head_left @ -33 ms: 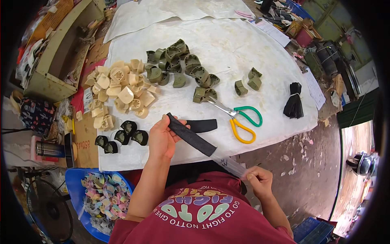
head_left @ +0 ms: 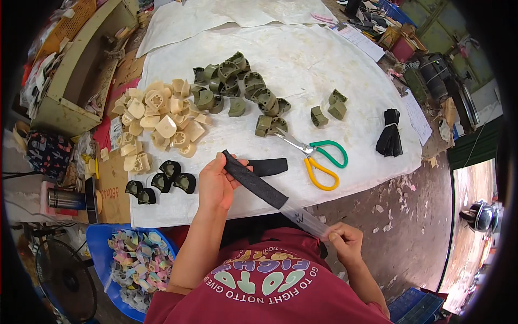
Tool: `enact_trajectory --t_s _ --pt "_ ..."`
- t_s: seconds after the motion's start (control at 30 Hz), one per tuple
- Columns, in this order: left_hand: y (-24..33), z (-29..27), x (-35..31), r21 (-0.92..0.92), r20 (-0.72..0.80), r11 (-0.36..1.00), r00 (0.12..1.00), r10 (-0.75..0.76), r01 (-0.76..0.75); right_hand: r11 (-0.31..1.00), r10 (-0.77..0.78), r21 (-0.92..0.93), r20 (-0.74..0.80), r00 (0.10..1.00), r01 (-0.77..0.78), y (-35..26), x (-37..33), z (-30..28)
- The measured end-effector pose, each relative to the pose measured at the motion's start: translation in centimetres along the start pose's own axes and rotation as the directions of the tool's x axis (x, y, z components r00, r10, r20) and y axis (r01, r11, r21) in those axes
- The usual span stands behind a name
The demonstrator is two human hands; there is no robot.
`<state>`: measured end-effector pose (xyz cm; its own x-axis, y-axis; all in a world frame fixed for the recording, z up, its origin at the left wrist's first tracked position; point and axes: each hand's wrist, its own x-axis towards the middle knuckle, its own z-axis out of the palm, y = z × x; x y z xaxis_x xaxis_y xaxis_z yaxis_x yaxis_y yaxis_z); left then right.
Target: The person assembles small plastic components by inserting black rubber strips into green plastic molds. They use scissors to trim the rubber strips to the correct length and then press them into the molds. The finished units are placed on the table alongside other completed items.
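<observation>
My left hand (head_left: 217, 182) pinches the upper end of a black strip (head_left: 257, 182) that slants down to the right over the table's near edge. From the strip's lower end runs a translucent backing film (head_left: 305, 221) with dark marks. Closed on the film's far end is my right hand (head_left: 344, 238), which keeps it stretched. A second black strip (head_left: 272, 167) lies on the white cloth, partly behind my left fingers. Scissors (head_left: 310, 151) with one green and one yellow handle lie open to the right. Several black-covered heel-shaped blocks (head_left: 171, 170) sit left of my left hand.
A heap of cream heel-shaped blocks (head_left: 167, 125) and a group of olive-green ones (head_left: 229, 75) occupy the left and middle of the white cloth (head_left: 324, 70). A tied black bundle (head_left: 389, 135) is at right. A blue bin (head_left: 100, 245) of scraps stands below left, beside a fan (head_left: 67, 281).
</observation>
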<state>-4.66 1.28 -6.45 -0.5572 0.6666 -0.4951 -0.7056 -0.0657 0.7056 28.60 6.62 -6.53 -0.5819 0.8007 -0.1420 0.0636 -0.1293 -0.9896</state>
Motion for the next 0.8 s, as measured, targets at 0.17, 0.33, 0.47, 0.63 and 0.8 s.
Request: enact_trajectory --t_s 0.17,0.33,0.47,0.63,0.8 --pt "-1.2 0.6 0.6 -0.002 0.012 0.999 0.999 -0.044 0.044 0.998 0.055 0.035 -0.083 0.995 -0.052 0.7 -2.5 -1.3" --pt "0.2 -0.5 1.8 -0.029 -0.014 1.000 1.000 0.004 -0.004 0.988 0.155 0.027 -0.194 0.969 -0.153 3.3 -5.2 -5.9" --pt "1.1 -0.2 1.9 0.031 0.045 0.987 0.986 0.159 -0.160 0.347 0.617 -0.873 -0.063 0.784 -0.344 7.7 -8.6 -10.2" --pt "1.9 0.9 0.7 0.119 0.118 0.939 0.944 0.308 -0.322 -0.039 0.581 -0.986 -0.154 0.799 -0.162 8.5 -6.4 -7.9" --pt "1.7 1.7 -1.4 0.219 0.151 0.873 0.899 0.412 -0.436 0.728 0.543 -0.604 0.222 0.810 -0.323 -3.2 5.3 3.7"
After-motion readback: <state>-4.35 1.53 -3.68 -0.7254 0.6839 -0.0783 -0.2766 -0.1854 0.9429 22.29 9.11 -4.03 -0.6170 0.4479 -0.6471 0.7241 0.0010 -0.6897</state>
